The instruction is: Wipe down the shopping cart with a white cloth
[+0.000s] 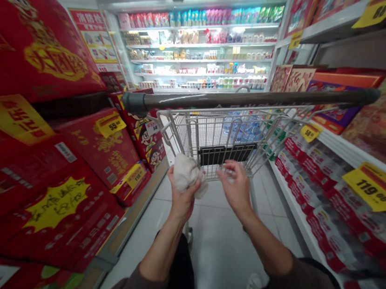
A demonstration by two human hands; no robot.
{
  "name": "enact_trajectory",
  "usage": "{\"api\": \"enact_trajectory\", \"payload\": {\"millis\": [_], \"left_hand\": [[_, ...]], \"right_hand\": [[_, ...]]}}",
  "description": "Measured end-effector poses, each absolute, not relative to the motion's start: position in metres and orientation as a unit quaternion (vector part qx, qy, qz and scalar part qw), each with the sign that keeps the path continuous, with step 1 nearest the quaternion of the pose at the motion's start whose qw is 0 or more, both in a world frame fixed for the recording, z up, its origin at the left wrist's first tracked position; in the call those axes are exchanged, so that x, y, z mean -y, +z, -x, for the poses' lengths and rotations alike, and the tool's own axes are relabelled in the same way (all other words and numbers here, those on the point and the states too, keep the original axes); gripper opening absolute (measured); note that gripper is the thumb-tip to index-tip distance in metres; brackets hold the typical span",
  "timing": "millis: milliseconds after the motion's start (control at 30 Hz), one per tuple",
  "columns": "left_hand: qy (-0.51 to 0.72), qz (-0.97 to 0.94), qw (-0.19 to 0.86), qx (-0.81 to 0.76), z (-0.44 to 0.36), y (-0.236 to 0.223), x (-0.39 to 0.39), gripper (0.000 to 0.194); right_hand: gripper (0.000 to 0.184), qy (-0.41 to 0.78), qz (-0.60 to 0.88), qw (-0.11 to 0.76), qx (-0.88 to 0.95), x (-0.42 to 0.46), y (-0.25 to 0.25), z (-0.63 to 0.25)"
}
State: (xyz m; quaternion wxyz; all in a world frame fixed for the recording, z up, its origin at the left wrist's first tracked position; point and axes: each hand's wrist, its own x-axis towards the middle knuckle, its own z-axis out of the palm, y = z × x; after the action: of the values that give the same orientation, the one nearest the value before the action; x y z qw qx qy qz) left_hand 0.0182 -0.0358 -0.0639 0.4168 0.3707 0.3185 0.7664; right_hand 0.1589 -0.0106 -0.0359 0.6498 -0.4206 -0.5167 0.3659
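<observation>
Evidently, in the head view, the left hand was wrapped round a bunched whitish cloth near the shopping cart; it looked light, soft and unbreakable, best gripped by a thick fold. The right hand hung half open, apparently empty. The handlebar barred the way ahead, red boxes and bottle packs flanking

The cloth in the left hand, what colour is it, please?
The cloth in the left hand is off-white; it shows best in the head view.
</observation>
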Motion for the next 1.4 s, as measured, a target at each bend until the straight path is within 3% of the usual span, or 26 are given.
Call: {"api": "enact_trajectory", "payload": {"millis": [67, 133, 267, 367, 467, 600, 667, 833, 933, 1167, 1400], "left_hand": [[0.787, -0.378, 0.363, -0.325, -0.011, -0.060, 0.023, 0.088], [0.792, -0.399, 0.323, -0.331, -0.003, -0.058, 0.011, 0.082], [0.781, -0.424, 0.272, -0.368, 0.004, -0.053, 0.000, 0.079], [0.774, -0.419, 0.264, -0.395, 0.004, -0.050, -0.001, 0.078], [0.765, -0.419, 0.272, -0.407, 0.002, -0.055, -0.003, 0.073], [0.760, -0.413, 0.281, -0.415, -0.003, -0.067, -0.008, 0.066], [0.760, -0.408, 0.284, -0.419, -0.007, -0.072, -0.011, 0.065], [0.761, -0.402, 0.296, -0.414, -0.014, -0.076, -0.016, 0.066], [0.753, -0.402, 0.288, -0.433, -0.008, -0.077, -0.017, 0.068], [0.750, -0.417, 0.251, -0.448, -0.004, -0.076, -0.019, 0.067], [0.692, -0.528, 0.150, -0.469, -0.017, -0.081, -0.021, 0.067]], "right_hand": [[0.032, 0.092, 0.426, 0.658, 0.615, -0.009, -0.008, -0.184], [0.044, -0.100, 0.436, 0.622, 0.643, -0.027, 0.020, -0.208], [0.047, -0.347, 0.387, 0.611, 0.597, -0.048, 0.059, -0.245], [0.051, -0.439, 0.333, 0.590, 0.590, -0.055, 0.079, -0.272], [0.057, -0.435, 0.377, 0.561, 0.595, -0.065, 0.100, -0.302], [0.079, -0.379, 0.453, 0.481, 0.647, -0.083, 0.119, -0.326], [0.085, -0.375, 0.470, 0.484, 0.635, -0.086, 0.117, -0.323], [0.064, -0.395, 0.379, 0.574, 0.610, -0.084, 0.066, -0.306], [0.052, -0.329, 0.356, 0.530, 0.695, -0.099, 0.035, -0.310], [0.061, -0.207, 0.490, 0.444, 0.721, -0.155, 0.062, -0.331], [0.076, -0.243, 0.543, 0.375, 0.710, -0.149, 0.066, -0.316]]}}
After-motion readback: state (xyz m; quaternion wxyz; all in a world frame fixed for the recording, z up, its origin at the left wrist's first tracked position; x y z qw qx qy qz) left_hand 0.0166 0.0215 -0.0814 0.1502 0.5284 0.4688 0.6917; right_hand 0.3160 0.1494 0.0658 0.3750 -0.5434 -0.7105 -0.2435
